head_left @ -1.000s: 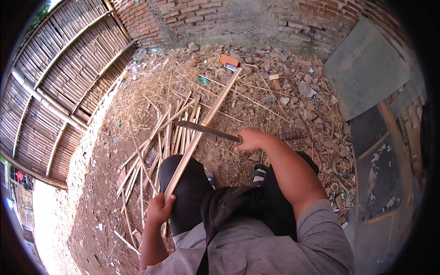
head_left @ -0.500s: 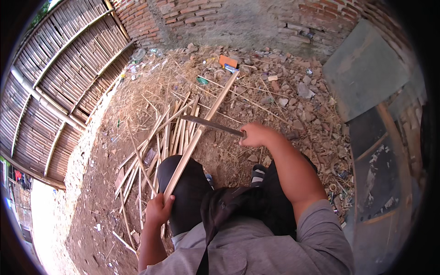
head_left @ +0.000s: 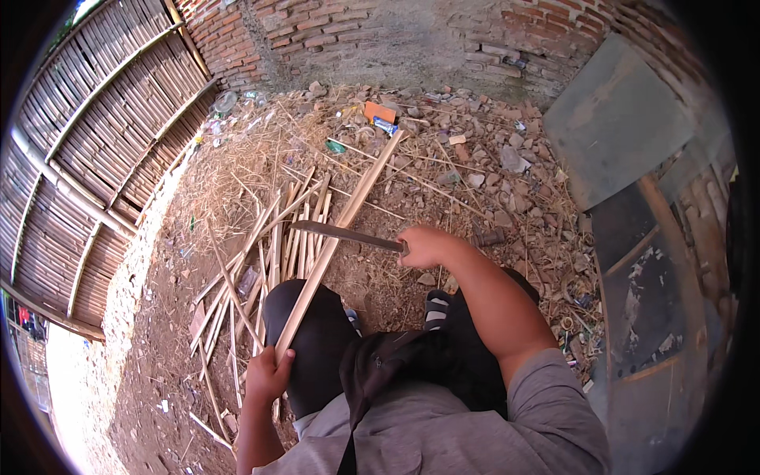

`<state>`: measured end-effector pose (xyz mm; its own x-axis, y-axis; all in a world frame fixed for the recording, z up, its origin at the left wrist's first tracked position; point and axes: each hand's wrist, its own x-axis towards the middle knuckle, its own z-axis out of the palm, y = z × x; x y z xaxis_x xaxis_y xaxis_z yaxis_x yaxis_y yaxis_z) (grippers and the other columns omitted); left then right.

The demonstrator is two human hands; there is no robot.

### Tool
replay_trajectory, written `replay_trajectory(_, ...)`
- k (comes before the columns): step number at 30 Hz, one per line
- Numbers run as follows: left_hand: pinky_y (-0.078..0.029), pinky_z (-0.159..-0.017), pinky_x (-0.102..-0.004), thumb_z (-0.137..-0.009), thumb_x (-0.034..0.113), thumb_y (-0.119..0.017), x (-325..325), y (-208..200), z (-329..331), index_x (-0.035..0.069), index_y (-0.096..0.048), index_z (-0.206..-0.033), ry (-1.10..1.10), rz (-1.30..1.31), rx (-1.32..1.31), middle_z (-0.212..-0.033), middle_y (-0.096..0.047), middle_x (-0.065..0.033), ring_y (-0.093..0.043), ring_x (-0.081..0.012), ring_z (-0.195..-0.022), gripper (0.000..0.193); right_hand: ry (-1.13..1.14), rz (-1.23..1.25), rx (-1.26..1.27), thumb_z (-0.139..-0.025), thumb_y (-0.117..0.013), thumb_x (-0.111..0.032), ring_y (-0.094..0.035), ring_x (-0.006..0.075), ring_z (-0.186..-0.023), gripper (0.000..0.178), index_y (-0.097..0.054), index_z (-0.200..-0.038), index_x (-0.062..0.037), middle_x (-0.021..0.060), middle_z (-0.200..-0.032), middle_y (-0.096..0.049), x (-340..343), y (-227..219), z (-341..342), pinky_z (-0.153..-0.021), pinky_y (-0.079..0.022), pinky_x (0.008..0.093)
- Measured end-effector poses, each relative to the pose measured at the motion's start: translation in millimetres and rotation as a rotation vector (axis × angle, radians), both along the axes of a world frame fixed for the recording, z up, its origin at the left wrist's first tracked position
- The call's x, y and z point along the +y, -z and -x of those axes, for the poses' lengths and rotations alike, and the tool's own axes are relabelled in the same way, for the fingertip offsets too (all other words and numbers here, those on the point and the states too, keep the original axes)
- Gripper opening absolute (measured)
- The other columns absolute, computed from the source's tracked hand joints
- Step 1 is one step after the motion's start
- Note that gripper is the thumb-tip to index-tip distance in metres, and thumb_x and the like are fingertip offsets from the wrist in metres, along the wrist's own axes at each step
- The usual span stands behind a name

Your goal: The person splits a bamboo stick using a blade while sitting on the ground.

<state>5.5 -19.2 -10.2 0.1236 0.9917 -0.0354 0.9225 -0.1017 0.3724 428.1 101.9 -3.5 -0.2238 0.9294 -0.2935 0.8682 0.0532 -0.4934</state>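
Observation:
My left hand (head_left: 267,375) is closed around the near end of a long split bamboo strip (head_left: 340,231), which slopes up and away to the right across my left thigh. In my right hand (head_left: 427,246) I grip a machete (head_left: 348,233) by its handle, which my fingers mostly hide. Its dark blade points left and lies across the strip near the middle; whether it bites into the bamboo I cannot tell. Left of the strip, a loose pile of thin bamboo strips (head_left: 273,237) is spread on the ground beside my left knee.
A woven bamboo wall (head_left: 103,111) stands at the left and a brick wall (head_left: 340,39) at the back. Grey boards (head_left: 625,119) lean at the right. Rubble (head_left: 507,166), dry straw (head_left: 237,158) and an orange piece (head_left: 380,112) litter the dirt.
My right hand and the machete have moved a little nearer to me along the strip. My left hand still grips its near end. The whole view has shifted slightly.

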Motion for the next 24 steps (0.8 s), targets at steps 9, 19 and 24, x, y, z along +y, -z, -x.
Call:
replay_trajectory(9,-0.045,-0.059,-0.0521,-0.092,0.043,-0.065,2.4,-2.2,0.6,0.0,-0.051,-0.072,0.022,-0.005,-0.057,-0.064,-0.058,-0.0254,-0.06,-0.0471,-0.065,0.05,0.061,0.04,0.046,-0.077,-0.077,-0.034,-0.068,0.0321,-0.098,0.05,-0.068,-0.115,-0.0041,0.0174,-0.101,-0.07,10.3,4.9,-24.1,-0.084,-0.053,0.043)
replay_trajectory(19,-0.044,-0.057,-0.0499,-0.092,0.042,-0.065,3.2,-1.8,6.8,-0.001,-0.053,-0.072,0.009,0.053,-0.102,-0.063,-0.057,-0.0244,-0.059,-0.0456,-0.063,0.049,-0.152,0.012,0.004,-0.076,-0.077,-0.036,-0.067,0.0341,-0.097,0.05,-0.068,-0.115,-0.0059,0.017,-0.103,-0.07,-8.6,-9.3,9.2,-0.083,-0.053,0.045)
replay_trajectory(24,-0.043,-0.057,-0.0504,-0.092,0.04,-0.066,5.2,-1.0,2.1,-0.001,-0.053,-0.073,0.026,0.022,-0.086,-0.063,-0.057,-0.025,-0.059,-0.046,-0.063,0.047,0.134,-0.006,0.089,-0.076,-0.076,-0.035,-0.068,0.0338,-0.095,0.049,-0.069,-0.113,-0.004,0.0178,-0.102,-0.07,15.6,15.0,-30.2,-0.082,-0.053,0.0443)
